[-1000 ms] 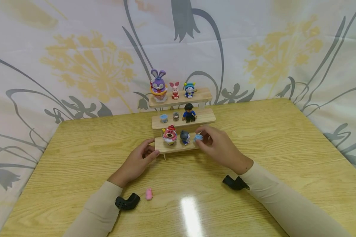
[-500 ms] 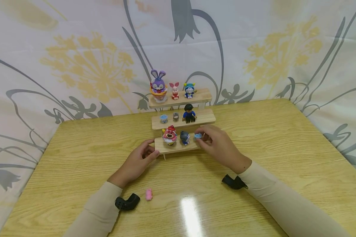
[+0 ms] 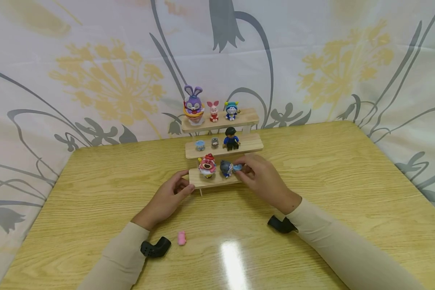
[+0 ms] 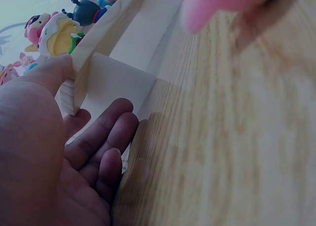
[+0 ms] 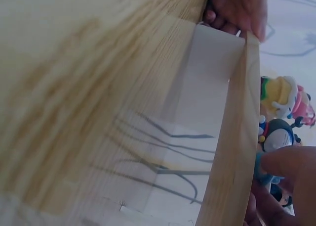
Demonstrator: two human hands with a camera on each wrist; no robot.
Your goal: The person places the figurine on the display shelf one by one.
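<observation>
My right hand (image 3: 266, 177) pinches a small light-blue figurine (image 3: 237, 167) between thumb and fingertips, at the right part of the wooden display stand's lowest shelf (image 3: 217, 181). Directly left of it sits a dark-grey-headed figurine (image 3: 225, 168), turned toward the blue one. Further left on that shelf is a red-pink bear figurine (image 3: 207, 166). My left hand (image 3: 169, 195) holds the left end of the lowest shelf, thumb on top and a finger under the board (image 4: 76, 87) in the left wrist view. The right wrist view shows the blue figurine (image 5: 264, 171) mostly behind my fingers.
Above, the middle shelf (image 3: 251, 141) bears a blue-hatted figurine (image 3: 200, 145), a grey one (image 3: 215, 141) and a black-haired doll (image 3: 231, 139). The top shelf (image 3: 248, 117) carries a purple rabbit (image 3: 193, 104), piglet (image 3: 213, 111) and blue figurine (image 3: 231, 110). A pink figurine (image 3: 181, 238) lies in front.
My right hand has shifted slightly left along the lowest shelf, bringing the light-blue figurine up beside the dark-grey-headed one. My left hand stays in place.
</observation>
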